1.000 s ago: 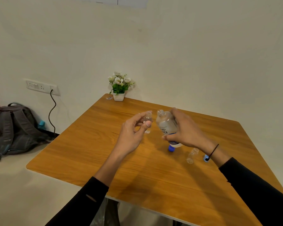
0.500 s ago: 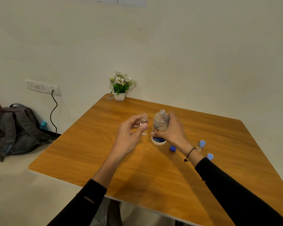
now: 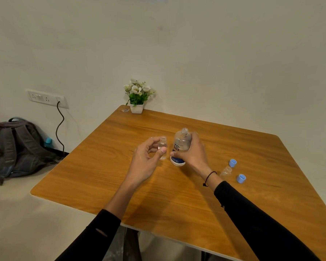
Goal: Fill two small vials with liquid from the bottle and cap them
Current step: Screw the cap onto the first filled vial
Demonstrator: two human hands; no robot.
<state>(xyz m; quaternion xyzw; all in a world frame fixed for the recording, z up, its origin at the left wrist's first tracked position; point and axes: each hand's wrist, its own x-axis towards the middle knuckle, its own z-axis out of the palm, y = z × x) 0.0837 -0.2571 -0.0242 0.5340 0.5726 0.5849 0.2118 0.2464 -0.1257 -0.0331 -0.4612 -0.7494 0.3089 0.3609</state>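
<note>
My left hand [image 3: 146, 162] pinches a small clear vial [image 3: 162, 146] upright, uncapped, just above the wooden table [image 3: 177, 200]. Right beside it my right hand [image 3: 193, 153] grips the open clear bottle [image 3: 181, 143] with a dark blue label, standing upright on the table. A second small vial [image 3: 226, 170] lies on its side to the right of my right wrist. Two light blue caps [image 3: 232, 162] [image 3: 241, 178] rest next to that vial. The dark blue bottle cap seen before is hidden behind my right hand.
A small white pot of white flowers [image 3: 137, 97] stands at the table's far left corner. On the floor at left sits a grey backpack [image 3: 17, 147] under a wall socket [image 3: 45, 98] with a black cable.
The bottle went from tilted toward the vial to upright and now stands on the table. Both hands moved slightly down and left; the vial stays in my left hand.
</note>
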